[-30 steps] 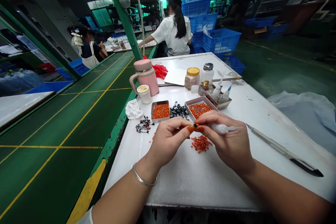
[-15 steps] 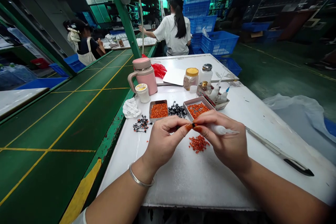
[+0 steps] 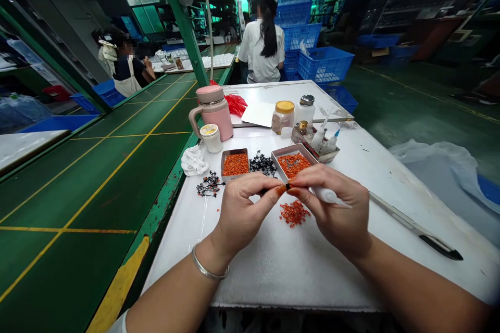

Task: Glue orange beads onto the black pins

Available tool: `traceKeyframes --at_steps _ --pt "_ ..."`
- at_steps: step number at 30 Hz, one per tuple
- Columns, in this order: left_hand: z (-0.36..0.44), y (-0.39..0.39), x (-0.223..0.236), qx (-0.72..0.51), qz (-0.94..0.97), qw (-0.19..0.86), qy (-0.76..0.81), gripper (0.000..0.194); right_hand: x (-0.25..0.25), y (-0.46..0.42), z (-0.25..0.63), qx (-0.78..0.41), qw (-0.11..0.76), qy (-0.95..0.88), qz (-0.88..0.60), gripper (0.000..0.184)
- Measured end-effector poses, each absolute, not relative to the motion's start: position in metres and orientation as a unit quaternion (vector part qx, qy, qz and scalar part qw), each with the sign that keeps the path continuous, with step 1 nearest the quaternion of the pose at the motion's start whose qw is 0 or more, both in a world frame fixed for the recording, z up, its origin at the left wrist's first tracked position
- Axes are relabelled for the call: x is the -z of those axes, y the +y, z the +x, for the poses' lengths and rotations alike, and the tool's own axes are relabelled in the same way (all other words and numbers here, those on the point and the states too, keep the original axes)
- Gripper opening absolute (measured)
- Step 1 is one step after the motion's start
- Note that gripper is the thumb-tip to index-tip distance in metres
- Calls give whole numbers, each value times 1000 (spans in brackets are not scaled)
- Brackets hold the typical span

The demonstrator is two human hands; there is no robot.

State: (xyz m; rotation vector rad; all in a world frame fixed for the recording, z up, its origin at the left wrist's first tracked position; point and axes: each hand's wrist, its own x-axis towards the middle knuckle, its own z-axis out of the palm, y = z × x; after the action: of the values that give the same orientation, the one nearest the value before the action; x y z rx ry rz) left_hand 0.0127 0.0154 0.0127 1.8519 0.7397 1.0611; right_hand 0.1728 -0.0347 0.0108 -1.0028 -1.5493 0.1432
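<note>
Head cam here: left hand (image 3: 248,213) and right hand (image 3: 338,213) have their grips pinched narrow on a tiny black piece (image 3: 288,186), right also holding a slim white tool (image 3: 328,195) above loose orange granules (image 3: 294,213).

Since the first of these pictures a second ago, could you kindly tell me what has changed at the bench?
The co-worker in the white T-shirt has drawn back the arm that reached over the far bench and stands upright. The left hand still pinches the small black piece, and the right hand still holds the white plastic tool; nothing was let go.
</note>
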Motion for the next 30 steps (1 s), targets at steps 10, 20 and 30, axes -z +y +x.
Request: traceKeyframes --at_steps 10,20,30 --pt "13 16 -12 -410 680 528 300 17 -14 -35 174 -75 592 -663 -452 17" --pt "15 18 -13 -385 640 596 296 18 -12 -34 174 -92 604 -667 -427 27" --pt "17 21 -5 -333 559 710 270 20 -13 -33 174 -113 587 -666 -446 13"
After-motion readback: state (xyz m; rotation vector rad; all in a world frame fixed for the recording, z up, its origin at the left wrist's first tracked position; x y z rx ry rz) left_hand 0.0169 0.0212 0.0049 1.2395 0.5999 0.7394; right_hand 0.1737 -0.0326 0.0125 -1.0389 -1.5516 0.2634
